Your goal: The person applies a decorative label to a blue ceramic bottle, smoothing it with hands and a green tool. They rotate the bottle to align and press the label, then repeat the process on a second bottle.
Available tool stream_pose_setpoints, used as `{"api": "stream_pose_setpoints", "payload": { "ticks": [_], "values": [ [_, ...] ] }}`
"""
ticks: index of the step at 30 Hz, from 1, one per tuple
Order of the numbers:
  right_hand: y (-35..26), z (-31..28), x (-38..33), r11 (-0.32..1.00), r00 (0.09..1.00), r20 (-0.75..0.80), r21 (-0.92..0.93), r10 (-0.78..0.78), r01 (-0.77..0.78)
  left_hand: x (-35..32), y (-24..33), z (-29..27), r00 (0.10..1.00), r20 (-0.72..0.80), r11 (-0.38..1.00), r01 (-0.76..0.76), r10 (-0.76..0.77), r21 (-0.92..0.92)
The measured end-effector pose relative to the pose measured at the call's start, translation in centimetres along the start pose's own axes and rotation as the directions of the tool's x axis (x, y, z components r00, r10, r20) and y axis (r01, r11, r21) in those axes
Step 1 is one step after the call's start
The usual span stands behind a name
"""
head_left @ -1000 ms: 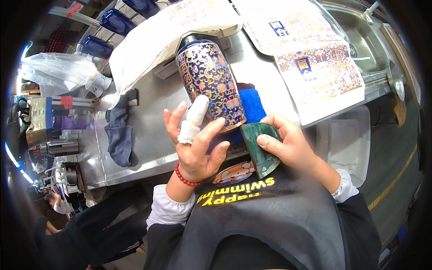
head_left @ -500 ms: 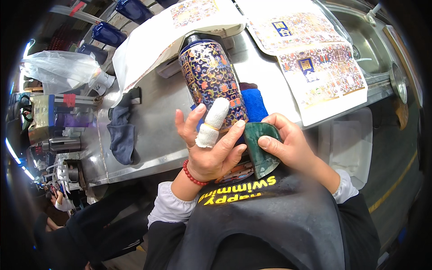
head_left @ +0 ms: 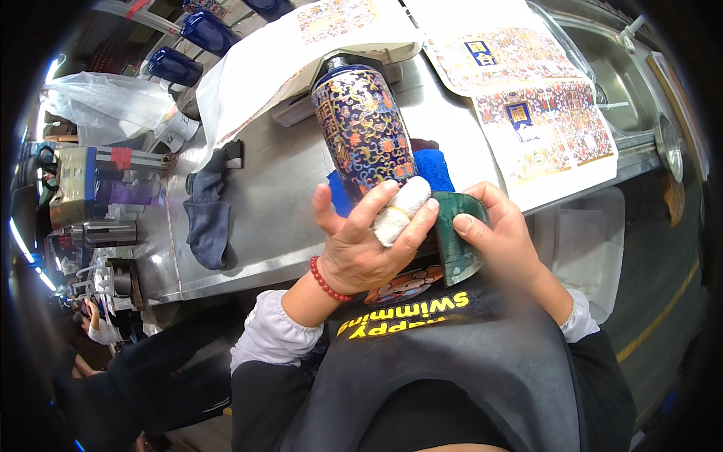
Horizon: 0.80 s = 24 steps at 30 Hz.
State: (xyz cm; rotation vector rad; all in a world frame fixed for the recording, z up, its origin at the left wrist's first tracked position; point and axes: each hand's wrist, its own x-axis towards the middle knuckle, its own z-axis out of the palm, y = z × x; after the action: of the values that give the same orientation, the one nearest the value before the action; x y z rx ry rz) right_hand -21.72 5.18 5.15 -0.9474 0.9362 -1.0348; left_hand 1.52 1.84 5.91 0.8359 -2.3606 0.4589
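Since the earlier frames the left hand (head_left: 361,245) has slid along the tall dark-blue ceramic vase with gold and red floral pattern (head_left: 365,132), its bandaged finger now laid lower across the vase's base end. That hand lies open against the vase, fingers spread and pressing its side. The right hand (head_left: 501,233) grips a dark green flexible scraper pad (head_left: 456,233), thumb on top, held against the vase's bottom end just beside the left fingers. The vase lies tilted, its neck pointing away over the stainless steel table (head_left: 263,218), its base near the person's chest. A blue cloth (head_left: 437,166) lies under the vase. Large white sheets printed with colourful patterned decals (head_left: 542,113) cover the table to the right and behind, one sheet touching the vase's neck. A grey rag (head_left: 207,218) hangs over the table edge to the left, well apart. Dark-blue glazed bottles (head_left: 177,66) stand at the far left, near a clear plastic bag (head_left: 105,105).
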Motion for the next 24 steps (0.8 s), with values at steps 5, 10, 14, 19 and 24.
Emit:
{"api": "stream_pose_setpoints", "payload": {
  "ticks": [5,10,14,19,24],
  "values": [
    [-0.9,-0.2,0.3,1.0,0.999,-0.046,-0.013,0.006,-0.007,-1.3,-0.1,-1.4,0.968,-0.085,0.943,0.205,-0.235,-0.264],
    [-1.7,0.9,1.6,0.992,0.998,-0.041,-0.118,-0.055,0.05,-3.0,-0.3,-1.5,0.96,-0.041,0.955,0.269,-0.276,-0.127],
    [-2.0,1.2,3.2,0.848,0.967,-0.002,-0.483,-0.253,0.221,-3.4,-0.7,-1.4,0.97,-0.034,0.966,0.236,-0.24,-0.102],
    [-3.1,1.3,3.6,0.272,0.755,0.285,-0.811,-0.59,0.518,-3.7,-1.1,-1.1,0.964,-0.071,0.957,0.243,-0.257,-0.157],
    [-6.0,2.3,3.4,-0.08,0.514,0.72,-0.613,-0.466,0.786,-3.3,-1.4,-0.1,0.884,-0.059,0.871,0.442,-0.463,-0.216]
  ]
}}
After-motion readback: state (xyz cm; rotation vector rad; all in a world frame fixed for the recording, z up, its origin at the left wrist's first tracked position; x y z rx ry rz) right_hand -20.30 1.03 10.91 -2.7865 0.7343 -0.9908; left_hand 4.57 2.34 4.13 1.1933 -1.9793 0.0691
